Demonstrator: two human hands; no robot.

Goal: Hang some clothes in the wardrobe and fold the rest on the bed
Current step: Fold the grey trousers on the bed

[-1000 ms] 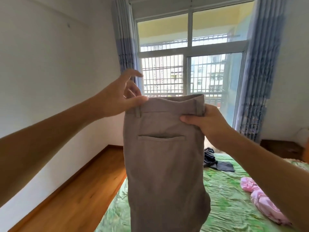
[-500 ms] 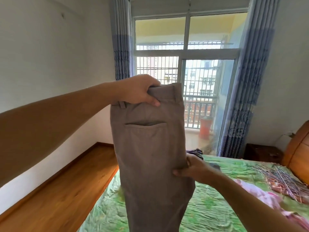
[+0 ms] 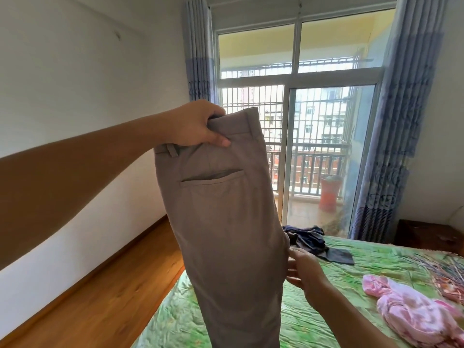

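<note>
Grey-brown trousers hang upright in front of me, back pocket facing me, legs dropping out of frame over the bed. My left hand grips the waistband at its upper left, thumb in front. At mid-leg, my right hand sits at the trousers' right edge. Its fingertips touch the fabric and are loosely curved. A dark blue garment lies crumpled on the bed's far side, and a pink garment lies bunched at the right.
The bed has a green patterned cover. A pile of thin hangers lies at its right edge. Wooden floor runs along the white wall on the left. A dark nightstand and curtained glass balcony door stand beyond.
My right hand let go of the waistband, slid down the trousers' right edge and loosened to a touch. My left hand closed on the waistband and now holds the trousers alone.
</note>
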